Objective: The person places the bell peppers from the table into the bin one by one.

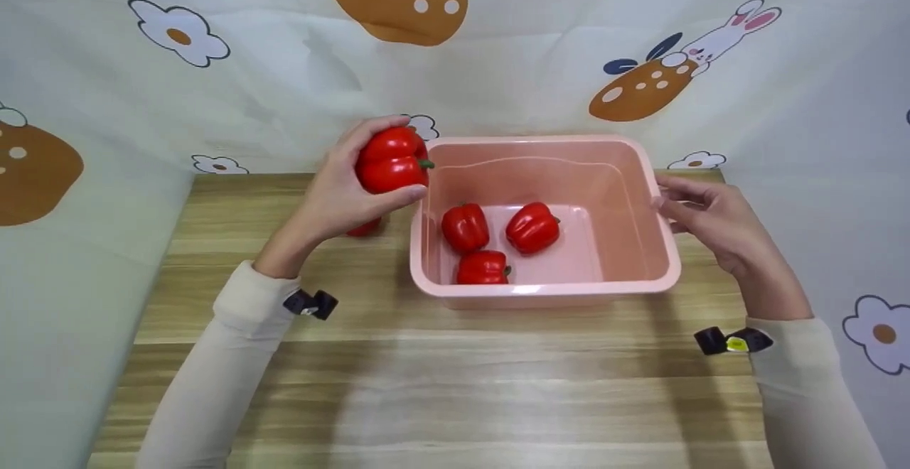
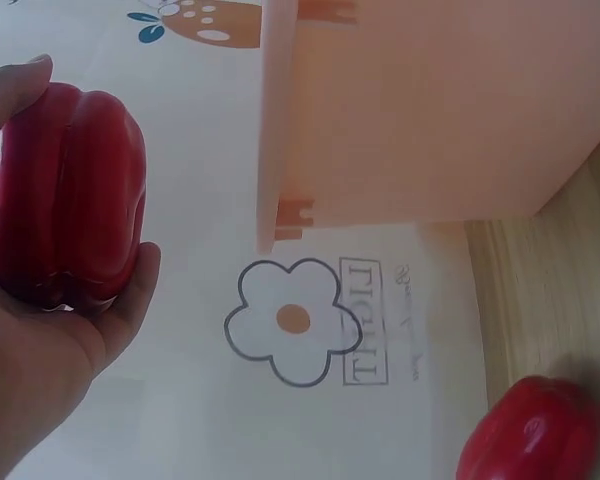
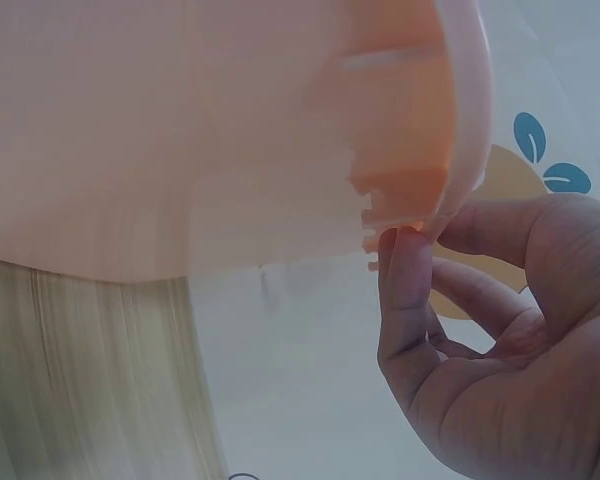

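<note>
My left hand [image 1: 341, 188] grips a red bell pepper [image 1: 389, 160] with a green stem, raised beside the bin's left rim. The left wrist view shows the thumb and fingers wrapped round that pepper [image 2: 75, 195]. A pink plastic bin [image 1: 544, 288] stands on the table, with three red peppers lying inside toward its left: one pepper [image 1: 465, 228], another pepper [image 1: 532, 229] and a front pepper [image 1: 483, 268]. On the right, my right hand [image 1: 718, 220] pinches the bin's rim [image 3: 465, 110] between thumb and fingers.
Another red pepper [image 2: 535, 430] lies on the wooden table [image 1: 498, 384] left of the bin, mostly hidden under my left hand in the head view. A pale printed cloth [image 1: 512, 78] with flowers and a rabbit rises behind and at both sides.
</note>
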The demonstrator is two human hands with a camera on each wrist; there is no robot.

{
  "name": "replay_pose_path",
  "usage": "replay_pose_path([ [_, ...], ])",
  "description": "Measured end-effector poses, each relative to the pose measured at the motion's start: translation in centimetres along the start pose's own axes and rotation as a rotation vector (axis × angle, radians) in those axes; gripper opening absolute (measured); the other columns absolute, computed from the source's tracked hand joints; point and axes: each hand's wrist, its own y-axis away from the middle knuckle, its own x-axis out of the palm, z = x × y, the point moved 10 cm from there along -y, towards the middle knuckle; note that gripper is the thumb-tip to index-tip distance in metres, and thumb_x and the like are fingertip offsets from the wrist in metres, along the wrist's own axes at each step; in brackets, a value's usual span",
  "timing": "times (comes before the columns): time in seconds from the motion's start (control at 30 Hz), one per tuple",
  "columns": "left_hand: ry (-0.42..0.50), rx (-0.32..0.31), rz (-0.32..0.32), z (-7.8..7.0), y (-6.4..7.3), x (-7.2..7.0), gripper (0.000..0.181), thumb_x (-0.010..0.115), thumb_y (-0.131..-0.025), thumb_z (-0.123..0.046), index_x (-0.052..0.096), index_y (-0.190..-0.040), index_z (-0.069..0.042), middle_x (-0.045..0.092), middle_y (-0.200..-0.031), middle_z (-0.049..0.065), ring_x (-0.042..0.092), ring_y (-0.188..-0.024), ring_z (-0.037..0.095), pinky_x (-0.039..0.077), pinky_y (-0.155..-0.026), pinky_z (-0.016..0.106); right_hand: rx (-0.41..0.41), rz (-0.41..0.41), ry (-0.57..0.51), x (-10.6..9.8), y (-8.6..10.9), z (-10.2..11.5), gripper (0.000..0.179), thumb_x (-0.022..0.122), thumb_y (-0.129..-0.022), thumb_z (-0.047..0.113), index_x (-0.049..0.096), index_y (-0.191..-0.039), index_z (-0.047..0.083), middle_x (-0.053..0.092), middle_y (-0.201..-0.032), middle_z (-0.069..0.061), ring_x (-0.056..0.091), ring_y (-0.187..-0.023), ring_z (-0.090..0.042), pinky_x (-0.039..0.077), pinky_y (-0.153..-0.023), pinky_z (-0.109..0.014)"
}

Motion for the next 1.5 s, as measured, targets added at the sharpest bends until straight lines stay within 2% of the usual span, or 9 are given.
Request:
replay_pose_path([
  [0.23, 0.018, 0.003, 0.038, -0.3, -1.0, 1.7, 0.076, 0.086, -0.076, -0.04, 0.047, -0.141, -0.04, 0.051, -0.141, -0.011, 0.05, -0.128, 0.013, 0.057, -0.097, 0.043, 0.002, 0.014, -0.019, 0.2, -0.1, -0.3, 0.05, 0.068, -0.096, 0.026, 0.058, -0.142, 0.009, 0.068, -0.101, 0.009, 0.071, -0.087, -0.005, 0.062, -0.074, -0.024],
  [0.37, 0.036, 0.035, 0.063, -1.0, -1.7, 2.8, 0.074, 0.085, -0.077, -0.04, 0.048, -0.141, -0.039, 0.051, -0.14, -0.012, 0.051, -0.127, 0.011, 0.056, -0.098, 0.04, -0.016, 0.031, -0.08, 0.1, -0.1, -0.4, 0.051, 0.068, -0.096, 0.02, 0.055, -0.143, 0.004, 0.069, -0.1, 0.008, 0.071, -0.086, -0.004, 0.062, -0.072, -0.023],
  [0.47, 0.049, 0.031, 0.083, -1.6, -2.1, 3.5, 0.074, 0.085, -0.078, -0.038, 0.047, -0.142, -0.039, 0.051, -0.139, -0.013, 0.05, -0.126, 0.009, 0.056, -0.099, 0.038, -0.036, 0.042, -0.096, 0.1, -0.1, -0.2, 0.053, 0.068, -0.096, 0.019, 0.053, -0.143, 0.001, 0.069, -0.1, 0.007, 0.071, -0.087, -0.003, 0.062, -0.071, -0.023],
  [0.63, 0.074, -0.007, 0.114, -2.8, -2.1, 4.0, 0.077, 0.085, -0.078, -0.031, 0.043, -0.143, -0.028, 0.052, -0.137, -0.007, 0.05, -0.127, 0.013, 0.056, -0.1, 0.04, -0.026, 0.03, -0.066, 0.0, -0.1, -0.2, 0.052, 0.068, -0.096, 0.022, 0.054, -0.144, 0.004, 0.07, -0.102, 0.008, 0.072, -0.088, -0.003, 0.062, -0.073, -0.024],
  [0.73, 0.068, 0.003, 0.137, -3.7, -2.2, 4.3, 0.074, 0.086, -0.078, -0.03, 0.045, -0.139, -0.023, 0.054, -0.134, -0.005, 0.051, -0.125, 0.015, 0.057, -0.097, 0.041, -0.014, 0.017, -0.065, -0.1, 0.0, -0.4, 0.051, 0.068, -0.096, 0.022, 0.055, -0.143, 0.005, 0.07, -0.102, 0.008, 0.072, -0.087, -0.004, 0.062, -0.073, -0.024],
  [0.97, -0.081, 0.082, 0.164, -3.7, -3.0, 5.0, 0.074, 0.086, -0.075, -0.045, 0.049, -0.138, -0.033, 0.053, -0.133, -0.013, 0.051, -0.121, 0.006, 0.058, -0.093, 0.034, -0.026, 0.029, -0.048, -0.1, -0.1, -0.2, 0.053, 0.068, -0.097, 0.022, 0.053, -0.145, 0.004, 0.07, -0.103, 0.009, 0.072, -0.088, -0.003, 0.062, -0.074, -0.024],
  [1.23, -0.255, 0.147, 0.218, -4.1, -3.2, 6.4, 0.068, 0.083, -0.078, -0.045, 0.051, -0.138, -0.038, 0.049, -0.137, -0.01, 0.05, -0.123, 0.008, 0.059, -0.092, 0.034, -0.013, 0.003, -0.031, -0.2, -0.1, -0.3, 0.05, 0.068, -0.097, 0.023, 0.056, -0.143, 0.007, 0.07, -0.102, 0.01, 0.072, -0.088, -0.003, 0.062, -0.074, -0.024],
  [1.37, -0.383, 0.195, 0.241, -4.9, -3.4, 6.9, 0.066, 0.082, -0.078, -0.041, 0.054, -0.138, -0.035, 0.053, -0.134, -0.007, 0.05, -0.121, 0.011, 0.059, -0.092, 0.036, -0.028, 0.021, -0.034, 0.0, -0.1, -0.2, 0.052, 0.067, -0.097, 0.023, 0.054, -0.144, 0.005, 0.069, -0.102, 0.01, 0.072, -0.088, -0.002, 0.062, -0.073, -0.024],
  [1.5, -0.466, 0.215, 0.299, -5.3, -3.7, 7.7, 0.065, 0.082, -0.079, -0.037, 0.055, -0.138, -0.03, 0.054, -0.131, -0.004, 0.05, -0.119, 0.014, 0.058, -0.092, 0.039, -0.038, 0.032, -0.026, 0.0, -0.1, -0.1, 0.053, 0.067, -0.097, 0.022, 0.053, -0.145, 0.004, 0.068, -0.102, 0.01, 0.071, -0.087, -0.001, 0.062, -0.073, -0.023],
])
